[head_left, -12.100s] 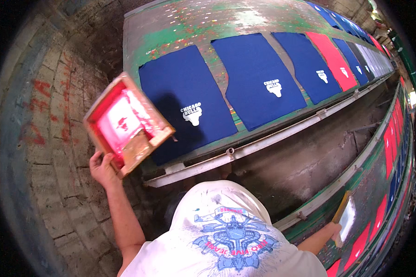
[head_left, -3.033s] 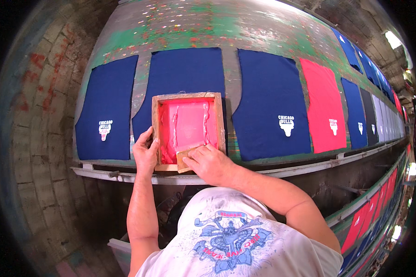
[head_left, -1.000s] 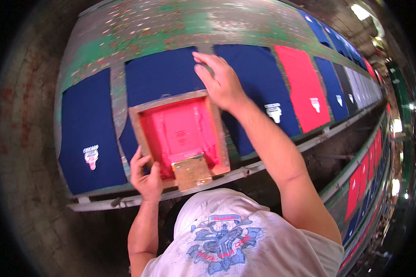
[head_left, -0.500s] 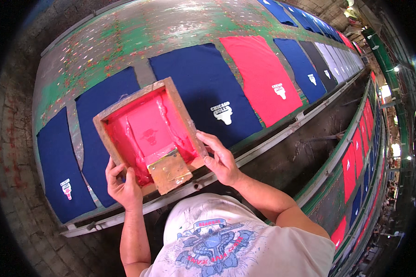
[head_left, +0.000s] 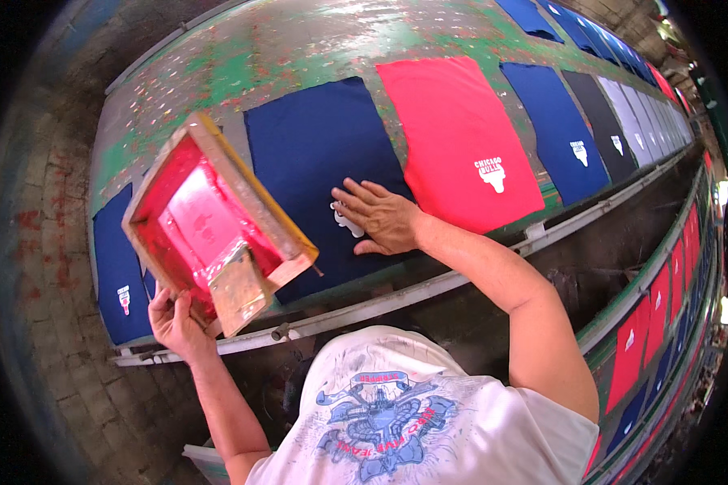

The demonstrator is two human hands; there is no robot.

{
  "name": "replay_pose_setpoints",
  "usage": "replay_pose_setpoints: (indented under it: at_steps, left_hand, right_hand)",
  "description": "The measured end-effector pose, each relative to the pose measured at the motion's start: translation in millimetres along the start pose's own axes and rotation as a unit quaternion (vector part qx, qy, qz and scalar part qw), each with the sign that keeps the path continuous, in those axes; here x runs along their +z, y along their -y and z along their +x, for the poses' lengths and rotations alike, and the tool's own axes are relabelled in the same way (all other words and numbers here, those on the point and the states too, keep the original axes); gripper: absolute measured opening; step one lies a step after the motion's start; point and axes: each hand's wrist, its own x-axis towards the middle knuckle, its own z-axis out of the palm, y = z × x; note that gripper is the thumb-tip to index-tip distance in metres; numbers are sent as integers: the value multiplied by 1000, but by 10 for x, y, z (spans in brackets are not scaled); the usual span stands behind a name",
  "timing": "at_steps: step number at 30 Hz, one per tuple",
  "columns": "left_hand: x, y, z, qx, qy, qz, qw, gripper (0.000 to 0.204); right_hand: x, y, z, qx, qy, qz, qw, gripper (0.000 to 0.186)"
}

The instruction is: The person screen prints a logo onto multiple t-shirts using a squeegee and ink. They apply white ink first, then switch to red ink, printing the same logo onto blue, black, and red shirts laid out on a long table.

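Note:
My left hand (head_left: pixel 182 325) grips the near left corner of a wooden screen printing frame (head_left: pixel 251 190), tilted above the table. Red ink coats the inside of the frame, and a small dark figure shows faintly on its mesh. A wooden squeegee (head_left: pixel 239 293), smeared with ink, rests inside against the near side. My right hand (head_left: pixel 384 218) lies flat with fingers spread over a navy fabric piece (head_left: pixel 315 137), covering most of its white print (head_left: pixel 349 225). Left of the frame, another navy piece (head_left: pixel 113 250) bears a white print with a little red.
A red fabric piece (head_left: pixel 461 121) with a white print lies to the right, followed by navy, black and pale pieces along the long paint-spotted table (head_left: pixel 283 48). A metal rail (head_left: pixel 396 295) runs along its near edge. A second table with red and navy pieces stands at right.
My right hand has let go of the screen printing frame and come down on the navy fabric's print. The frame, now in my left hand alone, has shifted left and tilted.

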Motion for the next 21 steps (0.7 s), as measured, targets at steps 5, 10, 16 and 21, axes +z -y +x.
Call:
replay_pose_setpoints:
  at_steps: [5,10,16,21]
  left_hand:
    - [-365,-306,-194,-2,-87,3,996,27]
    - [-390,-349,-375,32,-106,-11,994,27]
    - [-62,-295,-459,33,-76,9,997,29]
    - [775,79,-807,11,30,39,999,28]
  right_hand:
    - [175,-120,-49,-100,47,-3,994,101]
    - [168,-132,-43,-98,58,7,993,104]
    - [-257,-137,-129,-12,-176,192,965,97]
    - [-633,396,-779,97,-205,457,860,94]
